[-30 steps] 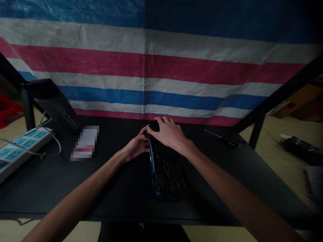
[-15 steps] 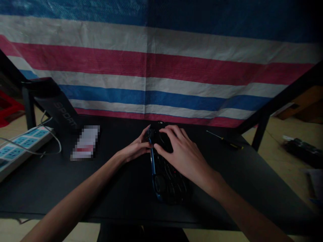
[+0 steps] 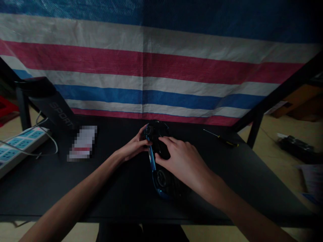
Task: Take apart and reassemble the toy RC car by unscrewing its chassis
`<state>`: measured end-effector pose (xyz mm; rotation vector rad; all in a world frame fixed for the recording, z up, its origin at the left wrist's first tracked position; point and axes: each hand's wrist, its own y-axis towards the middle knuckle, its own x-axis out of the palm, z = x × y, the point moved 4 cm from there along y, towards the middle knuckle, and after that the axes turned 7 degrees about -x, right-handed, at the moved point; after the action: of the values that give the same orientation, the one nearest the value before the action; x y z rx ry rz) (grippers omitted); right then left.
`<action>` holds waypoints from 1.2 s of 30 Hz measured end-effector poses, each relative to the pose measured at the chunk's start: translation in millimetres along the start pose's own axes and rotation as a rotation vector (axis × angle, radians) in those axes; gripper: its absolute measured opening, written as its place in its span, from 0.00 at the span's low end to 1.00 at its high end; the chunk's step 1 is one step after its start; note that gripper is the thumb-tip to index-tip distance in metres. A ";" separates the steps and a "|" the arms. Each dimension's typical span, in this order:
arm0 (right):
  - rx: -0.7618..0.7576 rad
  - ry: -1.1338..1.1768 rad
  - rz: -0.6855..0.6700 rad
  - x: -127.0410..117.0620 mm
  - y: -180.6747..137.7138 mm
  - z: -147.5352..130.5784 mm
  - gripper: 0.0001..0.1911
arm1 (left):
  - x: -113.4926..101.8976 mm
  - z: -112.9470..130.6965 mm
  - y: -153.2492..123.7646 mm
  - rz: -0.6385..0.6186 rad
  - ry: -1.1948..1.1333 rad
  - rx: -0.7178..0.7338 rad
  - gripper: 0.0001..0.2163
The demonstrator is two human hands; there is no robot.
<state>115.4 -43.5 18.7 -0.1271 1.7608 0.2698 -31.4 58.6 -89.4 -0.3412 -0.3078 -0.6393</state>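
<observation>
Toy car [image 3: 161, 177], blue-bodied, wheels up, at the centre of the frame on the black table [image 3: 116, 196]. Rests upside down, perhaps to keep the dark underside [image 3: 163, 150] within easy reach. Left hand [image 3: 136, 147], just left of centre: grip closed around the far left edge of the car, near a wheel [image 3: 149, 130], probably to steady it against rocking. Right hand [image 3: 185, 158], just right of centre: fingers and thumb curved low over the underside, covering part of it; cannot tell whether gripping anything. Screwdriver [image 3: 225, 140], right of centre, well apart from the car, perhaps for working room yet within reach. At the left: power strip [image 3: 24, 144], dark bottle [image 3: 50, 106] marked SPORT, pixelated rectangle [image 3: 83, 141] beyond identifying. Across the top: striped sheet [image 3: 106, 60].
</observation>
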 end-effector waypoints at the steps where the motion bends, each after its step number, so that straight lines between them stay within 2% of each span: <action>1: 0.005 -0.008 -0.004 -2.8 0.7 0.1 0.21 | -0.2 0.0 0.2 0.005 0.000 0.004 0.44; 7: 0.052 -0.093 -0.022 -14.6 0.7 -3.4 0.16 | -1.8 -0.5 2.0 0.041 -0.008 0.007 0.44; 12: 0.046 -0.102 0.034 -22.8 -6.4 7.6 0.15 | -0.2 1.7 1.5 0.043 -0.015 0.015 0.44; 17: 0.066 -0.054 0.113 -35.9 -9.4 39.9 0.16 | -0.5 2.4 1.0 0.047 -0.018 0.011 0.41; 23: 0.114 0.278 0.158 -45.9 -17.1 95.1 0.17 | -3.4 5.3 0.1 0.040 -0.001 -0.011 0.41; 26: 0.190 0.528 0.089 -33.1 -29.3 125.4 0.18 | -7.7 7.4 0.4 0.028 0.019 -0.006 0.40; 30: 0.362 0.860 0.135 -1.1 -55.5 159.4 0.17 | -13.5 7.6 1.5 0.006 0.036 -0.016 0.40; 36: 0.572 1.213 0.139 47.1 -89.3 176.4 0.23 | -16.1 7.1 1.8 0.008 0.031 -0.038 0.40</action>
<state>294.1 -82.7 -70.0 0.3204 2.9774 -0.3085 -43.7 71.3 -89.5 -0.3689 -0.2651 -0.6428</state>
